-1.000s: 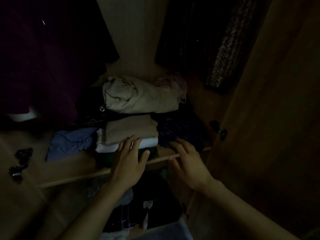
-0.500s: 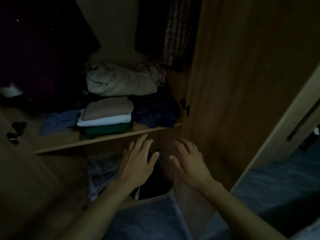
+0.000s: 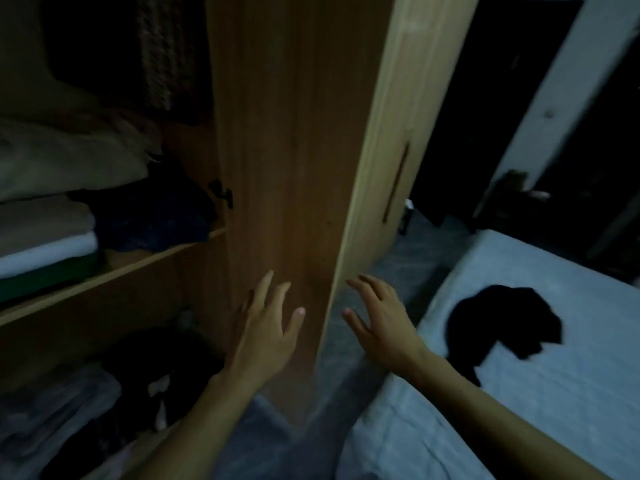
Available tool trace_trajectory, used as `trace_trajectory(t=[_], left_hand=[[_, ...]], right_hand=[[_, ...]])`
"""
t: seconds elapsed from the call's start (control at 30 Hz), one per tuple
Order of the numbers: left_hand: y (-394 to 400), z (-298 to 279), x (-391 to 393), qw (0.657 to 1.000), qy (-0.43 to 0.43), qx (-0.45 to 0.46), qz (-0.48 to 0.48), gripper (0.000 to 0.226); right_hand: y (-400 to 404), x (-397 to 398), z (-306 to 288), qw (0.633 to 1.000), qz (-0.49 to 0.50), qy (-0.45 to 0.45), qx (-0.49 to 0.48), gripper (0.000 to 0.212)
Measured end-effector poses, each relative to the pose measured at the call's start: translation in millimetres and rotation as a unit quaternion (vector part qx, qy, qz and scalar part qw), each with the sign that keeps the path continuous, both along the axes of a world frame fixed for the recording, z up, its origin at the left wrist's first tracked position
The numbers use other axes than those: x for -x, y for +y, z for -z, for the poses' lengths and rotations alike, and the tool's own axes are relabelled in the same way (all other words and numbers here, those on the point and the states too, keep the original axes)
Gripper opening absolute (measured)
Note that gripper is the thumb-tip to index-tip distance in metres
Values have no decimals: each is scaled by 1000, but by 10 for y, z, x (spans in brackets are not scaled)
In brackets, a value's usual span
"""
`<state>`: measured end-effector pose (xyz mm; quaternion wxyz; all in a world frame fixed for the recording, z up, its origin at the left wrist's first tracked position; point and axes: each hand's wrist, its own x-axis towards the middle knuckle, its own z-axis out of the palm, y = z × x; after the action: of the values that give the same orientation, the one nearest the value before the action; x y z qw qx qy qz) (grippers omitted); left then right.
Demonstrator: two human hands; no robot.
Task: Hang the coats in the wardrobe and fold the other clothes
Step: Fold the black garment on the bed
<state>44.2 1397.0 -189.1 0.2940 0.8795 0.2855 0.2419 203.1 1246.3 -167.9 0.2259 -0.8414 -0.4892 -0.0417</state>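
Note:
The room is dim. My left hand (image 3: 266, 327) hovers with spread fingers in front of the open wooden wardrobe door (image 3: 298, 150), holding nothing. My right hand (image 3: 381, 317) is also spread and empty, just right of the door's edge. A stack of folded clothes (image 3: 48, 233) lies on the wardrobe shelf (image 3: 114, 271) at the left, beside a dark folded garment (image 3: 156, 216). A black garment (image 3: 502, 323) lies crumpled on the light blue bed (image 3: 519, 393) at the right. Dark coats (image 3: 138, 50) hang at the top left.
More clothes (image 3: 86, 403) lie in the lower wardrobe compartment. A second wardrobe door with a long handle (image 3: 396, 181) stands behind the open one. A dark doorway (image 3: 485, 98) is at the back right. Grey floor (image 3: 391, 271) runs between wardrobe and bed.
My view has swung right from the shelf toward the bed. Both hands left the folded stack and moved right, past the wardrobe door, still empty.

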Motion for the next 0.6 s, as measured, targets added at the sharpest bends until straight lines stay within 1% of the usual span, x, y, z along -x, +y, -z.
trace_trajectory(t=[0.03, 0.1, 0.17, 0.23, 0.3, 0.4, 0.5, 0.6], left_hand=[[-115, 47, -74, 1000, -4, 16, 20, 67], [-357, 120, -239, 999, -7, 18, 50, 75], [-643, 116, -419, 996, 1, 4, 84, 70], [-934, 69, -594, 992, 7, -18, 125, 66], [-1225, -2, -765, 986, 18, -35, 161, 67], [-1679, -60, -992, 976, 25, -44, 212, 71], [-2119, -53, -1208, 967, 28, -60, 247, 76], [-2555, 7, -1444, 961, 42, -71, 265, 70]], right_hand=[[-183, 8, 6, 1000, 22, 3, 8, 55], [-540, 17, 22, 998, 60, -1, 23, 57], [-945, 18, 39, 994, 103, 3, 27, 58], [-1343, 5, 52, 989, 145, 18, 10, 58], [-1722, -26, 46, 983, 180, 21, -13, 62], [-2270, -94, 62, 971, 233, 34, -37, 57], [-2754, -207, 119, 961, 266, 46, -56, 55], [-3226, -378, 216, 954, 284, 67, -72, 61]])
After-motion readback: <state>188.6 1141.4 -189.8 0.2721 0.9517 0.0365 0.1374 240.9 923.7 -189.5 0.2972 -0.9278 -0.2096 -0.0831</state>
